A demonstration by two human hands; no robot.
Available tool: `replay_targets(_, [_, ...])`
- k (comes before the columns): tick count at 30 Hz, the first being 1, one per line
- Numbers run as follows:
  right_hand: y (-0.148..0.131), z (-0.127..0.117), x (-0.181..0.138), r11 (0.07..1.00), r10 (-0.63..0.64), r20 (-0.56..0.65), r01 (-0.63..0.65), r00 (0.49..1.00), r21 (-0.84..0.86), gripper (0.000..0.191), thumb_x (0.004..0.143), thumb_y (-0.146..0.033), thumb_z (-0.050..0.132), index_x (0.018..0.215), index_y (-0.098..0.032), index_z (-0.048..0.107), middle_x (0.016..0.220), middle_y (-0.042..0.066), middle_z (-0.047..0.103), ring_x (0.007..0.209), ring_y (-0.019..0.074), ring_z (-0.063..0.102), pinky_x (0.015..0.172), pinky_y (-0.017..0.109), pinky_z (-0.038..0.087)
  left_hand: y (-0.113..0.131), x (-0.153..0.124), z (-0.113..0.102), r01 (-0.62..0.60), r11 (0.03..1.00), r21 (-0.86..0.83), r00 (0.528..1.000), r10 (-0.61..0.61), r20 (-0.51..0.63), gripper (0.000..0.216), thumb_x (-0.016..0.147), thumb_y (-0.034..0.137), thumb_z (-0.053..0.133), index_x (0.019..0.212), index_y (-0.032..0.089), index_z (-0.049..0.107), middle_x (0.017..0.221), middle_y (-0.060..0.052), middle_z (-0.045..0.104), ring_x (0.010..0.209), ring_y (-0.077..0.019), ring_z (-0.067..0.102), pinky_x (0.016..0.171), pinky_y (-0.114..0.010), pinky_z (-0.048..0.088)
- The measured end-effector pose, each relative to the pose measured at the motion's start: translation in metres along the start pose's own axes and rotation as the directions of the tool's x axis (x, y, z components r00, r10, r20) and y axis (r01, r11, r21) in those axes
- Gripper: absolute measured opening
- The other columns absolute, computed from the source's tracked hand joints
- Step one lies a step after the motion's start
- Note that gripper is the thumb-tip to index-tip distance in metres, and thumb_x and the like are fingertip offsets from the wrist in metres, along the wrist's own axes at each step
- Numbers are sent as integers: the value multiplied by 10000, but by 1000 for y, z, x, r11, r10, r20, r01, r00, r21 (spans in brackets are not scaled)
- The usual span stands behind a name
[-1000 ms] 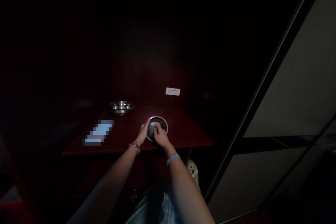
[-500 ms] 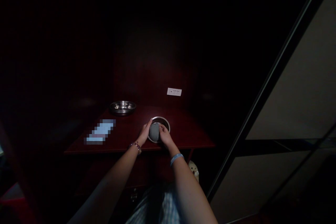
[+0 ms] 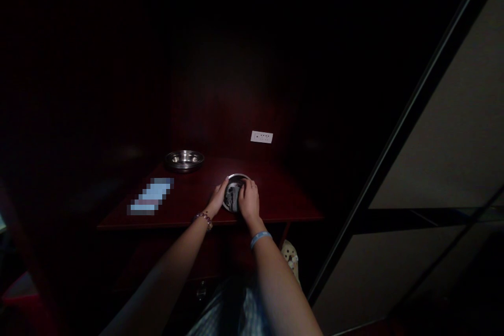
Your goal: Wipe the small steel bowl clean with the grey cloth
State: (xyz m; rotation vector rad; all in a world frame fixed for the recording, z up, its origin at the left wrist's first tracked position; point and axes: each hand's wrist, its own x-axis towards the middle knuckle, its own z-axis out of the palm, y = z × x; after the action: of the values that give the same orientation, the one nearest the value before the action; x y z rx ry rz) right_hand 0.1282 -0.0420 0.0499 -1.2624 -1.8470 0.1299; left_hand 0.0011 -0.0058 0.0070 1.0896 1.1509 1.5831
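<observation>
The left of two hands (image 3: 216,201) is clamped on one steel bowl (image 3: 235,180); whether the right (image 3: 250,200) grips, I cannot tell

Silver, bright silver on the bowl (image 3: 238,175), speckled grey-and-white inside, deep red across the surface (image 3: 197,194) (pale blue round the wristband (image 3: 260,239)!).

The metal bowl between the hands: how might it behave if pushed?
The metal bowl is probably stiff, given its shiny metallic look. The tabletop appears smooth, so it would likely slide. Its round rim suggests it might roll if turned on edge.
</observation>
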Motion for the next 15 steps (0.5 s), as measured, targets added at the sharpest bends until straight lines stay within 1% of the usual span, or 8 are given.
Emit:
replay_targets(2, [-3, -5, 0, 999, -5, 2, 6, 1000, -41, 320, 875, -156, 334, 1095, -170, 566, 1113, 111, 562, 1031, 233, 490, 943, 363, 372, 0, 0, 0, 3, 1000, 9, 1000, -3, 1, 696, 663, 733, 482, 912, 120, 700, 853, -104, 729, 832, -242, 650, 825, -351, 456])
replay_targets(4, [-4, -10, 1, 998, -7, -8, 7, 1000, -67, 285, 866, -164, 353, 997, -191, 604, 1061, 93, 579, 1000, 230, 493, 935, 364, 367, 0, 0, -1, 3, 1000, 17, 1000, -3, 8, 695, 666, 735, 476, 908, 124, 701, 846, -102, 730, 829, -241, 650, 827, -348, 455])
replay_targets(6, [-2, -13, 1, 997, 1, -19, -2, 1000, -80, 271, 865, -176, 359, 904, -198, 626, 1012, 83, 591, 974, 221, 499, 931, 361, 363, 2, 0, -1, -1, 1000, 23, 1000, 0, 15, 690, 669, 737, 471, 898, 128, 701, 852, -101, 730, 839, -242, 649, 832, -346, 453])
replay_targets(8, [2, -14, 2, 997, 9, -3, -9, 1000, -82, 278, 870, -191, 358, 861, -199, 636, 985, 77, 605, 953, 210, 512, 916, 350, 373, 2, 0, 0, -4, 1000, 21, 1000, 3, 26, 686, 672, 739, 466, 885, 130, 702, 862, -103, 729, 849, -243, 647, 833, -341, 453])
replay_targets(11, [6, -11, 1, 997, 0, 71, 6, 998, -83, 262, 866, -214, 393, 863, -211, 655, 964, 54, 635, 934, 187, 541, 869, 311, 404, 3, 1, 0, -4, 1000, 24, 999, 4, 31, 687, 671, 745, 461, 871, 133, 701, 857, -101, 727, 842, -240, 646, 827, -336, 456])
replay_targets(15, [6, -2, -4, 991, -21, 242, 52, 970, -123, 224, 841, -263, 466, 853, -227, 686, 936, 55, 667, 895, 191, 588, 783, 293, 441, 1, 1, 0, -20, 999, 29, 1000, 20, 1, 688, 655, 750, 475, 848, 130, 701, 826, -98, 723, 823, -238, 643, 808, -327, 460])
